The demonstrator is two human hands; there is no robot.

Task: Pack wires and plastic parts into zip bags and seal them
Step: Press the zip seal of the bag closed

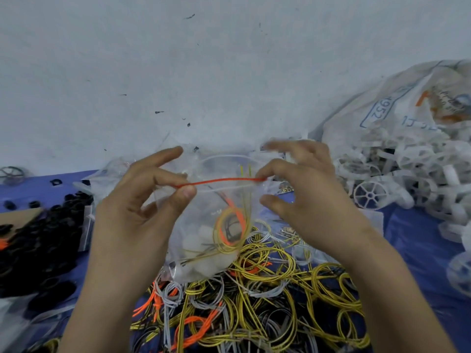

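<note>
Your left hand [142, 200] pinches the left end of the bag's [201, 250] red zip [221, 181], your right hand [300, 192] the right end. The zip runs sideways between them, bag hanging over loose wires [267, 289].

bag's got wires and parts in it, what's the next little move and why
Probably tuck the yellow wire ends down before sealing. The left hand and right hand pinch the zip bag at its red zip strip; the mouth looks open, and those ends poke above the strip.
</note>
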